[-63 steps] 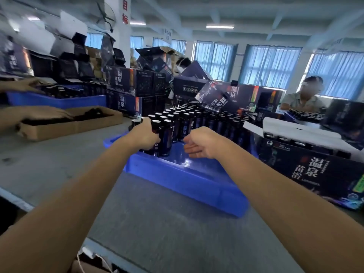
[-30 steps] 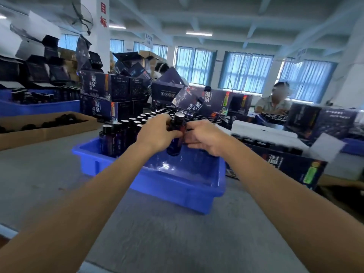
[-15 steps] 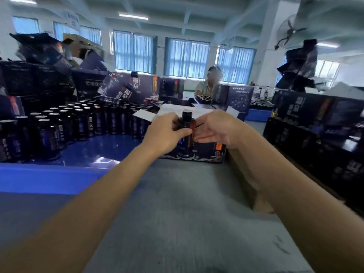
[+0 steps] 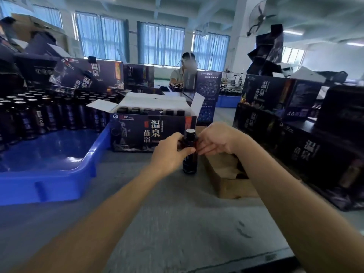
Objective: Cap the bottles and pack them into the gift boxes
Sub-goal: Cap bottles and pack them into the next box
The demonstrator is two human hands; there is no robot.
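Note:
A dark bottle (image 4: 189,160) with a black cap stands upright on the grey table, just in front of an open dark gift box (image 4: 151,133). My left hand (image 4: 170,152) grips the bottle's upper body from the left. My right hand (image 4: 215,139) pinches it near the neck from the right. A row of capped bottles (image 4: 150,111) shows inside the open box. More bottles (image 4: 45,115) stand packed in the blue tray (image 4: 65,174) at the left.
A brown cardboard box (image 4: 232,180) lies under my right forearm. Stacked dark gift boxes (image 4: 307,146) line the right side, and others (image 4: 86,75) pile up behind the tray. A seated person (image 4: 186,67) works at the far table.
Both hands lifted one bottle from the blue tray, carried it right, and it now stands lower, on the table in front of the open gift box. My view swung to the right.

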